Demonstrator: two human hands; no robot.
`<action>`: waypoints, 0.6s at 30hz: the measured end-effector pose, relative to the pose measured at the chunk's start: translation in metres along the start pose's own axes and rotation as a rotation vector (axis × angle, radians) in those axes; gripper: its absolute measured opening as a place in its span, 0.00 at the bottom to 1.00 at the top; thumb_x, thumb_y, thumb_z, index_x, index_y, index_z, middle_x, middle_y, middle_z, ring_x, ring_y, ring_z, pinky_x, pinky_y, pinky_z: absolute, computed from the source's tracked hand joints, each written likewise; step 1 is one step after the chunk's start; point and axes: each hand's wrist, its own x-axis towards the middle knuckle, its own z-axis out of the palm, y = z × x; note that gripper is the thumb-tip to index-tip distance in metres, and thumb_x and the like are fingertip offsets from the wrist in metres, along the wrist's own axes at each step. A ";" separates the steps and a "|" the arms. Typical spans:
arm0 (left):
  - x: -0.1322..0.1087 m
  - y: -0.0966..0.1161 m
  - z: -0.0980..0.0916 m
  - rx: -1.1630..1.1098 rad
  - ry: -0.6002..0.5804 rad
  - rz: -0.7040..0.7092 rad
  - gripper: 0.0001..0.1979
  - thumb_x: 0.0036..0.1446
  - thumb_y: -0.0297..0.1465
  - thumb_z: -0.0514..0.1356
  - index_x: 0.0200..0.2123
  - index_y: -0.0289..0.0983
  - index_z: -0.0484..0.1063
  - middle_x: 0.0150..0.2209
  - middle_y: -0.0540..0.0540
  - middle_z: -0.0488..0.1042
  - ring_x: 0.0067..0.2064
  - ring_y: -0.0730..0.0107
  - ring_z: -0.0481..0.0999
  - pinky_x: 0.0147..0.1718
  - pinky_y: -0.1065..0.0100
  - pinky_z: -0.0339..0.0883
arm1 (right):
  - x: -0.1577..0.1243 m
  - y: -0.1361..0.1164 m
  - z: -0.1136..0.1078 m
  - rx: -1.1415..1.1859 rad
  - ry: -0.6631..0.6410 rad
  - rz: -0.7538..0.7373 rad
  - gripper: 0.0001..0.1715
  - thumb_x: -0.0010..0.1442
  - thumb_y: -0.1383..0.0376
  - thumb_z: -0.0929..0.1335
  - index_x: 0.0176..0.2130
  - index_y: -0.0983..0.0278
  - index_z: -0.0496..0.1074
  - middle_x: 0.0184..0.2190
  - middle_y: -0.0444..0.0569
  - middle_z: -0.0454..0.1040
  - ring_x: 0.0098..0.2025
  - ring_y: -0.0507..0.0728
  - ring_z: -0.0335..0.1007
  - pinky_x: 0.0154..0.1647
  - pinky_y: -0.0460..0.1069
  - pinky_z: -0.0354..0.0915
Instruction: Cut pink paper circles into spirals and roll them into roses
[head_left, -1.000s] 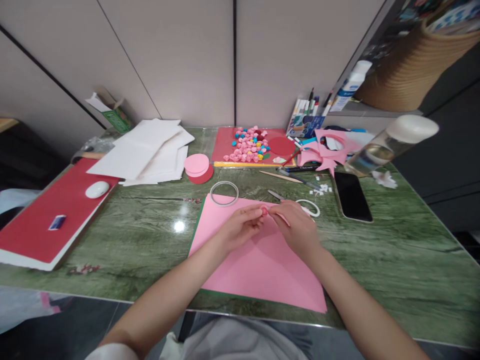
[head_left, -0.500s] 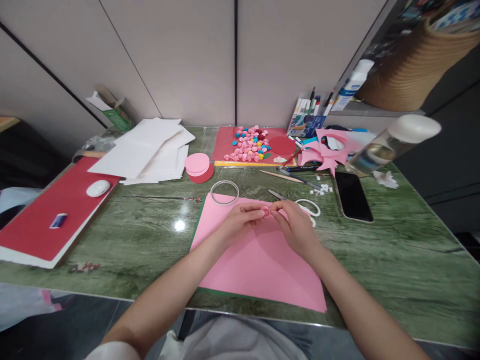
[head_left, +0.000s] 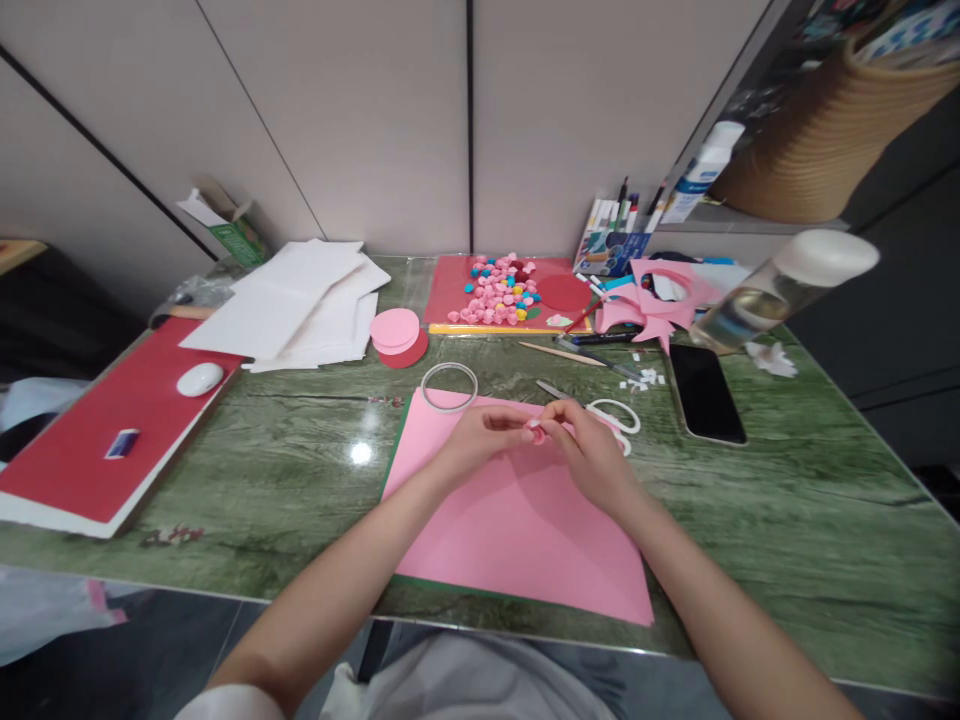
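Note:
Between the fingertips of both hands is a small pink paper roll [head_left: 535,431], curled like a tiny rosette. My left hand [head_left: 484,438] pinches it from the left, and my right hand [head_left: 586,447] grips it from the right. Both are held above a sheet of pink paper [head_left: 517,540] that lies over a green sheet. A roll of tape [head_left: 449,387] rests on the paper's far left corner. White-handled scissors [head_left: 619,415] lie just beyond my right hand, partly covered by it.
Several pink, blue and yellow paper rosettes [head_left: 501,290] sit on a red sheet at the back. Pink and red paper circles [head_left: 396,330] and white sheets [head_left: 300,300] are to the left. A phone [head_left: 705,393], a bottle [head_left: 784,285] and pink paper scraps [head_left: 660,295] stand or lie right.
The pink roll has turned slightly and sits a little lower between the fingers. My left fingers have shifted a bit; the other things stay put.

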 end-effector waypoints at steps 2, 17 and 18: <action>0.000 -0.001 0.000 0.031 0.008 -0.002 0.14 0.41 0.35 0.66 0.33 0.35 0.76 0.31 0.45 0.77 0.34 0.68 0.74 0.33 0.70 0.63 | 0.000 0.001 0.000 0.010 0.001 0.005 0.08 0.60 0.64 0.59 0.30 0.62 0.63 0.30 0.44 0.70 0.35 0.53 0.65 0.38 0.48 0.56; 0.002 -0.003 0.001 0.108 -0.022 0.002 0.15 0.41 0.36 0.66 0.33 0.34 0.76 0.33 0.43 0.77 0.36 0.66 0.74 0.34 0.69 0.64 | 0.001 0.006 0.001 0.068 -0.017 0.007 0.08 0.60 0.65 0.59 0.30 0.62 0.63 0.27 0.42 0.69 0.31 0.52 0.65 0.34 0.46 0.57; 0.002 -0.003 0.001 0.118 -0.026 -0.004 0.15 0.41 0.36 0.65 0.33 0.34 0.76 0.33 0.43 0.77 0.36 0.66 0.74 0.34 0.69 0.64 | 0.001 0.006 0.001 0.074 -0.021 0.008 0.08 0.60 0.65 0.58 0.30 0.62 0.63 0.27 0.42 0.69 0.31 0.52 0.65 0.35 0.46 0.57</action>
